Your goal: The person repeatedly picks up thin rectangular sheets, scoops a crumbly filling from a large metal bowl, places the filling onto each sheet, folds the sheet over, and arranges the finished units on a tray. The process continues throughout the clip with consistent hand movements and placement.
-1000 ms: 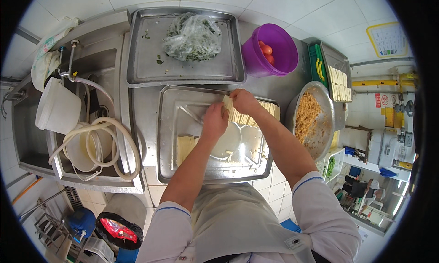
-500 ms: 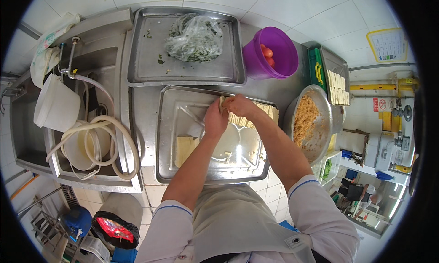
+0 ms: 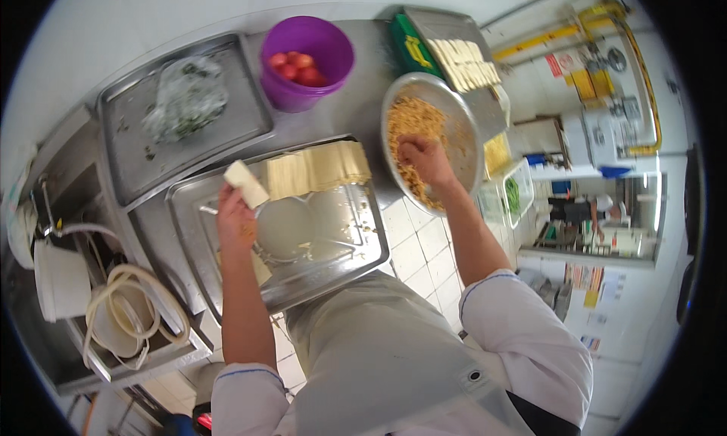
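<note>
Over the left part of the tray [image 3: 333, 243], the grip of the left hand [image 3: 236, 218] pinched one pale piece [image 3: 247, 184]. Right of the tray, the right hand [image 3: 428, 162] was in the orange mix [image 3: 415, 119] in a metal bowl [image 3: 465, 159]; whether its grip held any, I couldn't tell. At the tray's far side, a packed row [image 3: 318, 168] looked done; sheets [image 3: 260, 269] near-left seemed left.

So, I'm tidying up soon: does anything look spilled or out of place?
Only small mess: green scraps lie loose on the upper-left tray, outside the plastic bag, and crumbs dot the lower tray that holds the pale sheets. Nothing else stands out.
</note>
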A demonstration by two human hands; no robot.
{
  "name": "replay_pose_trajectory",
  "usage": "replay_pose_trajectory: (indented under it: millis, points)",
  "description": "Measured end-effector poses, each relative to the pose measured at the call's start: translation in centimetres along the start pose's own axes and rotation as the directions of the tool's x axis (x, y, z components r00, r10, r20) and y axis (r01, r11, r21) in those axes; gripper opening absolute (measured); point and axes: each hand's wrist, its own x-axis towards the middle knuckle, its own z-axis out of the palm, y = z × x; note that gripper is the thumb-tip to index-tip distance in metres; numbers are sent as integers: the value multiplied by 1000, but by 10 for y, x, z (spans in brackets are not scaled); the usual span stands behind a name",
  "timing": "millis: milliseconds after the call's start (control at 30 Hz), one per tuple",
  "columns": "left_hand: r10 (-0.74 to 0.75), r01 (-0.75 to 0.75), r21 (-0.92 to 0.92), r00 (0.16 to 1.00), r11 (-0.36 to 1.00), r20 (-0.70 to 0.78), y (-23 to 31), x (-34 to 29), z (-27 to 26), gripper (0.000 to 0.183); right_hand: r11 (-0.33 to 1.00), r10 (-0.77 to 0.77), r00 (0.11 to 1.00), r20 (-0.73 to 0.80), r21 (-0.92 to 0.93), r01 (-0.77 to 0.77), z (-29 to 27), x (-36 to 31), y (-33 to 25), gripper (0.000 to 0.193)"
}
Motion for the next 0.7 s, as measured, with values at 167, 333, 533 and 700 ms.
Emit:
replay_pose_trajectory:
  millis: [167,333,533,700]
  points:
    - [88,-88,-10,993,996,79,8,-47,90,46,907,195,957,-216,-332,-260,-152,16,100,27]
    - [93,-104,82,987,991,129,-43,-69,161,50,764,249,959,137,-636,-108,-176,40,197,42]
    - [27,-24,141,999,990,-19,-155,-82,230,53,791,288,810,511,-604,100,-133,36,207,49]
    - [-107,107,145,994,984,-5,-223,-89,276,56,790,199,733,650,-549,272,-145,26,182,48]
